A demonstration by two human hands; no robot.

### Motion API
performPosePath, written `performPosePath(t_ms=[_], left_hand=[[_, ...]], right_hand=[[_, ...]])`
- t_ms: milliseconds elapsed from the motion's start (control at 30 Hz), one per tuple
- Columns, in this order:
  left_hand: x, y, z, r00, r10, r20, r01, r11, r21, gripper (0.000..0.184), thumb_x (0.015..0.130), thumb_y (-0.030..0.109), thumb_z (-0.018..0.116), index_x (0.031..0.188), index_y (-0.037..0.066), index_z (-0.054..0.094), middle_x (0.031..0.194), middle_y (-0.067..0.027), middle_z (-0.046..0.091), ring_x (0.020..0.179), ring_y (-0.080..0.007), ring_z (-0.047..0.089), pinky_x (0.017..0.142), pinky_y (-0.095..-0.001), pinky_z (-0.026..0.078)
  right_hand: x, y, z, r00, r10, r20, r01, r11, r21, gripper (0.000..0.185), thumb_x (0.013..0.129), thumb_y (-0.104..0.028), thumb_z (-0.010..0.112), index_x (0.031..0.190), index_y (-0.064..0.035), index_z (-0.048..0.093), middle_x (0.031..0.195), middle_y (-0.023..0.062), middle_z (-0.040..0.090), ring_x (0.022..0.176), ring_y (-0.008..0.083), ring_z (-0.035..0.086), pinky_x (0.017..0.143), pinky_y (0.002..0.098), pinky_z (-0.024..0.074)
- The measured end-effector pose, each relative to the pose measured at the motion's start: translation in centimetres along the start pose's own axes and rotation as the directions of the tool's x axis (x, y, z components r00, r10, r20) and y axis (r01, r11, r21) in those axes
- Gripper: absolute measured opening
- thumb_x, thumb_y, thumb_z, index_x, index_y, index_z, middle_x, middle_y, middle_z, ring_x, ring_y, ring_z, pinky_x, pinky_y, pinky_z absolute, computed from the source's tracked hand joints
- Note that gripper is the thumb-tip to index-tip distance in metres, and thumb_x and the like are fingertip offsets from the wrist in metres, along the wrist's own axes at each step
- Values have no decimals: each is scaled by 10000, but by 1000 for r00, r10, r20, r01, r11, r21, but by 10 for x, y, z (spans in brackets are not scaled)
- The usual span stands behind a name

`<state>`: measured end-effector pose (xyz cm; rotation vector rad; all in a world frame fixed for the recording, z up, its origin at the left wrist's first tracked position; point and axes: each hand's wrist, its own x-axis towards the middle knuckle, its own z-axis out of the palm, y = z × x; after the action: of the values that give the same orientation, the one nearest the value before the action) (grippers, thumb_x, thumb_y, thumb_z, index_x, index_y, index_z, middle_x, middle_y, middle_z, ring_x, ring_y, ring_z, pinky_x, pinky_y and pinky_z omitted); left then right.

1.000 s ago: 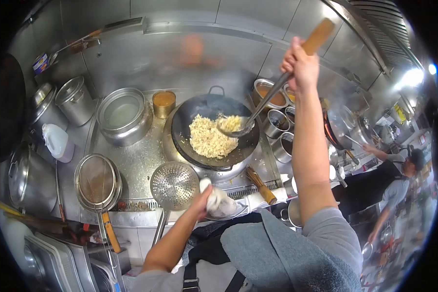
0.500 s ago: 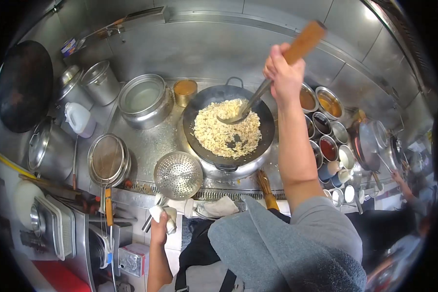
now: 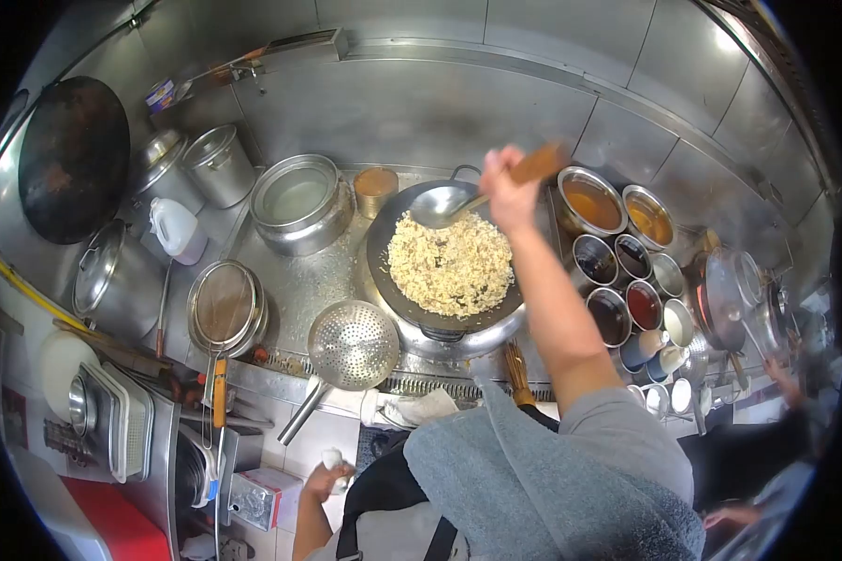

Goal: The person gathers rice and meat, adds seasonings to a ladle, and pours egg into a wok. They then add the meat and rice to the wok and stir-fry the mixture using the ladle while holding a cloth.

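Note:
My right hand [image 3: 515,194] is closed round a long ladle by its wooden handle [image 3: 539,165], somewhat blurred. The ladle's metal bowl [image 3: 440,206] is over the far left side of the wok, at the edge of the fried rice [image 3: 451,266]. The black wok [image 3: 380,262] sits on a round burner. Low in the head view, beside my body, my left hand [image 3: 324,481] is closed on a crumpled white cloth [image 3: 335,460]. A perforated skimmer [image 3: 354,341] rests at the counter's front edge, its handle pointing toward me and apart from my left hand.
A wide water pot [image 3: 295,210] and a tin [image 3: 376,187] stand left of the wok. Several sauce containers [image 3: 641,304] are at the right. A strainer [image 3: 223,304] lies over a pot at the left, and a bamboo brush [image 3: 516,369] leans in front. Another person [image 3: 767,458] is at far right.
The ladle bowl has moved up and left across the rice, and my right hand is lower. My left hand has drawn back with the cloth, away from the skimmer's handle.

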<state>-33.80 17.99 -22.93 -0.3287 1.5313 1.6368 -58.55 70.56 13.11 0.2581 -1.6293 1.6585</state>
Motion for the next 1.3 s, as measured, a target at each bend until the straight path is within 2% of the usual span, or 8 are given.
performPosePath(t_ms=[67,200,367,500,633,867,967,1300], left_hand=[[-41,16,23,912,-231,-340,381,786,487,217,833,203,616,1011,79,632,878,-63,641,790,-187,626,640,-368,527],[-86,-51,-18,861,-423,-282,466,879,101,215,837,204,606,1009,80,633,875,-64,642,776,-189,628,619,-373,529],[-95,-67,-41,838,-441,-323,429,897,-111,212,840,206,595,1007,81,635,872,-67,643,759,-192,632,593,-379,531],[-72,-32,-44,835,-390,-389,375,919,-118,211,843,208,585,1005,82,636,869,-68,644,745,-194,635,572,-384,533],[-53,4,-29,905,-49,-424,150,967,207,260,808,251,667,999,80,622,853,-63,648,662,-206,631,500,-368,504],[-45,7,-26,891,-289,-350,390,882,264,379,816,378,701,1091,148,576,915,-12,648,788,-204,617,654,-442,485],[3,-105,-108,909,-351,-223,314,931,-184,317,834,298,660,1109,174,560,962,-3,638,854,-201,607,712,-478,461],[5,21,-18,897,83,-435,4,981,193,416,817,332,666,1043,-15,633,912,-126,662,799,-210,628,680,-346,498]], right_hand=[[-29,113,-5,991,67,-114,-84,985,-150,263,856,-217,669,695,-50,547,597,1,540,546,101,491,515,293,416],[16,-5,27,943,334,-1,-284,800,-528,290,860,-246,670,704,-38,540,616,18,542,560,102,487,523,292,404],[-15,-2,8,989,-43,140,8,969,246,308,892,-250,634,681,-67,507,593,3,521,530,79,463,490,259,368],[-23,65,12,960,273,55,-199,810,-552,347,887,-303,635,742,-3,537,619,63,542,604,156,531,578,335,434],[-21,-66,43,939,294,180,-123,772,-623,414,853,-381,679,769,5,555,623,60,539,608,158,498,597,342,434],[-40,74,5,998,17,66,5,946,-323,315,864,-282,695,735,-74,497,567,-21,484,448,90,441,403,259,343],[-6,-18,16,953,288,-94,-303,891,-338,384,882,-318,662,627,-82,498,542,-16,482,489,90,442,464,291,368],[-18,42,-14,968,238,-83,-243,969,-50,289,891,-242,662,744,-53,499,559,-11,481,455,84,448,408,253,339]])
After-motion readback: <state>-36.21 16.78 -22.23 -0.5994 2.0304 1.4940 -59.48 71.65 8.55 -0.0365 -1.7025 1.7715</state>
